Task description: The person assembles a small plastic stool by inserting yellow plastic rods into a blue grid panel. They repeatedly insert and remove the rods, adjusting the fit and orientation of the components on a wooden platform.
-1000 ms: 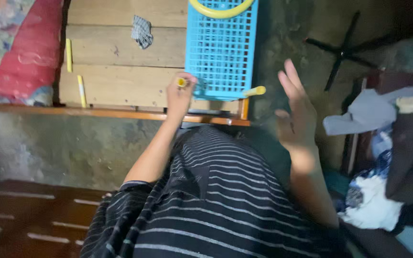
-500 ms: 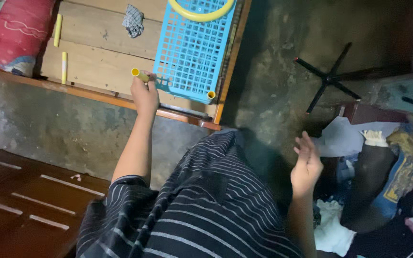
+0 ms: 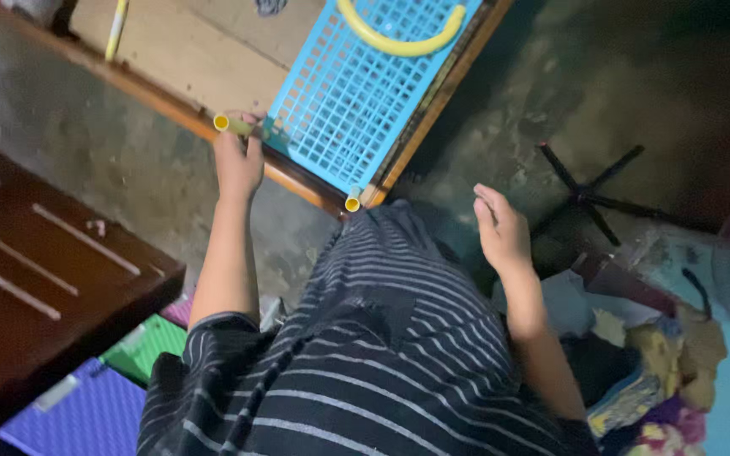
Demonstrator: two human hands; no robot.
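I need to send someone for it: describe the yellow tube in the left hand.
Find the wooden platform with the blue plastic grid panel lying on it. At the panel's lower left corner, the left hand grips a short yellow tube. Unlike the curved yellow handle, it is straight, its open end facing left.

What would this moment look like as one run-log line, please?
left hand: grips yellow tube | right hand: open, empty | blue panel: on wooden platform

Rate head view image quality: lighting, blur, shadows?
Head view: dim overall, brightest on the wooden platform and blue basket; right side near the black star base falls into deep shadow; left hand on the yellow tube is slightly soft, right hand likewise; no glare.
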